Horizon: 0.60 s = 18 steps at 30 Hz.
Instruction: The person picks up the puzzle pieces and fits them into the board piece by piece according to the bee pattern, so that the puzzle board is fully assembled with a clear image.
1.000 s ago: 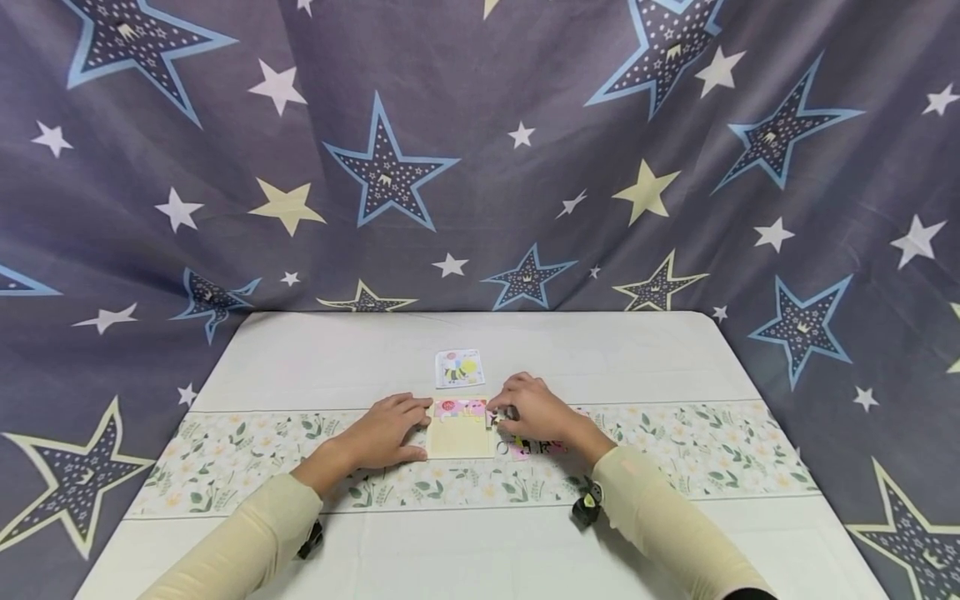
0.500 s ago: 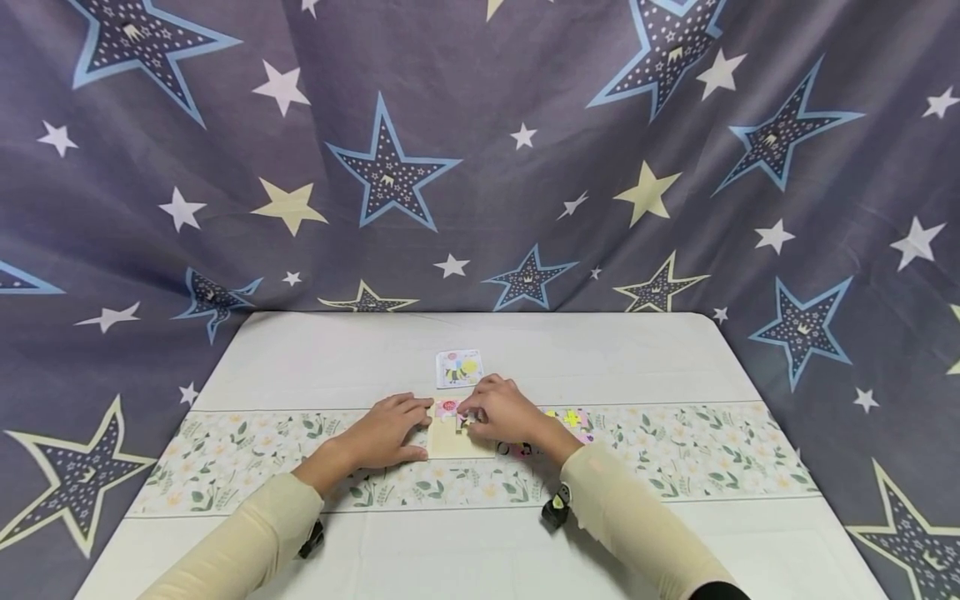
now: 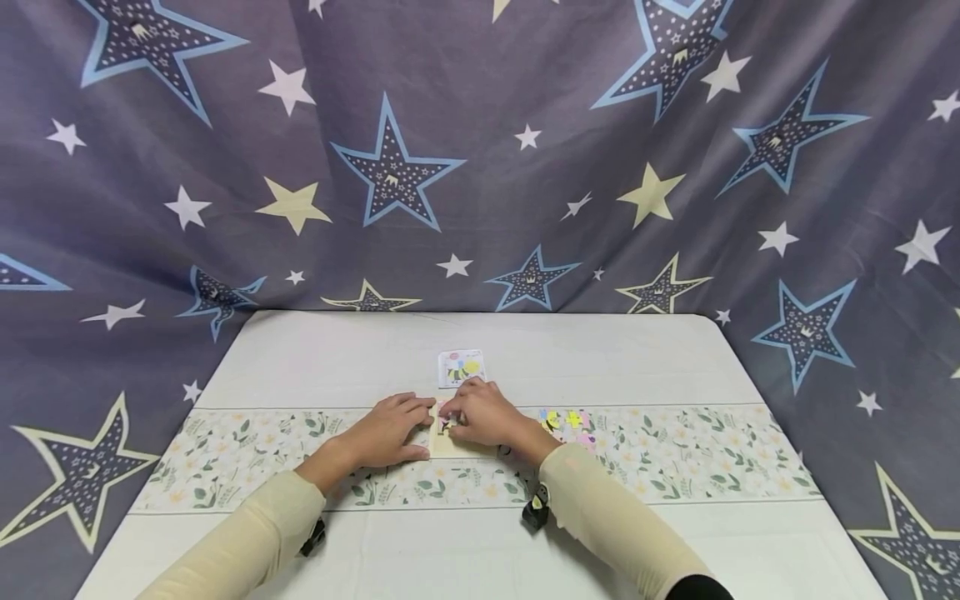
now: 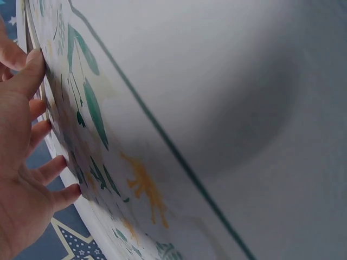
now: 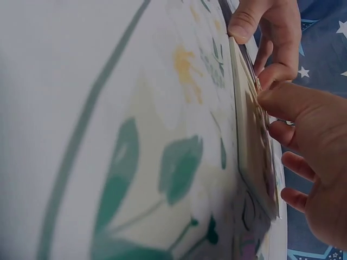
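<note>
The left hand (image 3: 390, 429), fingers loosely spread, steadies the left edge of a flat, pale-yellow square board (image 3: 459, 449). The right hand (image 3: 486, 415) pinches a small pink-and-black puzzle piece (image 3: 443, 422) at the board's left part, blocking its right. Colourful loose pieces (image 3: 573, 420) lie right; beyond, a white bee-picture card (image 3: 461, 368).

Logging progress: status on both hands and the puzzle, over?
Left hand at left edge of puzzle board. Right hand pinching puzzle piece over board. No obstruction visible.

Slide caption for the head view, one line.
Right hand holds a puzzle piece at a pale board while the left hand touches its edge.
</note>
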Available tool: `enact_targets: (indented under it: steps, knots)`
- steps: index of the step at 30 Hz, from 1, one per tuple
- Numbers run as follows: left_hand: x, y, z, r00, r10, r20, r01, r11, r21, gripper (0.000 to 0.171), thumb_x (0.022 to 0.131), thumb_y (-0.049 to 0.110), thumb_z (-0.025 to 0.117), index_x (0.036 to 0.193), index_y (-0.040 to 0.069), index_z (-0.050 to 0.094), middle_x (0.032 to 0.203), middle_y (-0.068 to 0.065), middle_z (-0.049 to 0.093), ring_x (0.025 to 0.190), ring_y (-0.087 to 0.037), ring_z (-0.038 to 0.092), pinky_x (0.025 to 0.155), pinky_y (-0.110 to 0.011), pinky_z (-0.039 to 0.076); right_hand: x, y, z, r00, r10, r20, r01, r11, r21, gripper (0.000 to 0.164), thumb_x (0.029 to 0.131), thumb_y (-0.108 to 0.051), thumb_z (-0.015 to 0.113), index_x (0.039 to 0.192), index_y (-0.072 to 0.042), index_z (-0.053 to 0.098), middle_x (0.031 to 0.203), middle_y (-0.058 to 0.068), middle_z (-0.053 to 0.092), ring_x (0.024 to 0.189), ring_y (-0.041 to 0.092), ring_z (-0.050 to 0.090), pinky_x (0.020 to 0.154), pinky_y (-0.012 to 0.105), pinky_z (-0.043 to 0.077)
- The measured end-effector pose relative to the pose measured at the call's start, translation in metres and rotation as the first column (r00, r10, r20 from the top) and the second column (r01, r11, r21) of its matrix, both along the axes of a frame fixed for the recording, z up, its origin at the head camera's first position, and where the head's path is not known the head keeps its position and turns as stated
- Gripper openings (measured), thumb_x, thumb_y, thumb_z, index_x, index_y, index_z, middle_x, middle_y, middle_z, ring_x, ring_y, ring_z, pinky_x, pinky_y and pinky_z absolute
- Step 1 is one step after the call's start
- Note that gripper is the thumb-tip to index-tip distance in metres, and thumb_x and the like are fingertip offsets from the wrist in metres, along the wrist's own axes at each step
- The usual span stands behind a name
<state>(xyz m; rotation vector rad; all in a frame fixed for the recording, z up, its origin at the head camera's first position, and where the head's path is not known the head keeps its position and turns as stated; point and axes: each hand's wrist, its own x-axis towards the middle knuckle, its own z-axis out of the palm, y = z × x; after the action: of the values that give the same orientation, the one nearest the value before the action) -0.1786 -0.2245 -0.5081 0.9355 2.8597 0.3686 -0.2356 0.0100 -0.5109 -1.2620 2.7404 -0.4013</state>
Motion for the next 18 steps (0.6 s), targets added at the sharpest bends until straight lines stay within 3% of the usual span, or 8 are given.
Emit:
enact_targets:
  steps: [18]
  knots:
    - [-0.0020,-0.0011,-0.0004,1.000,-0.019,-0.014,0.019,1.000,-0.017,0.055,0.094,0.051,0.068,0.132,0.013,0.063,0.157,-0.012,0.048,0.145,-0.043,0.042,0.120,-0.062,0.034,0.0002,-0.0055,-0.0038,1.000,-0.006,-0.023,0.007,0.999,0.038,0.028,0.094,-0.039,0.072,0.121,-0.033,0.075,0.119,-0.008,0.070,0.127,0.020,0.053,0.099,0.044,0.048]
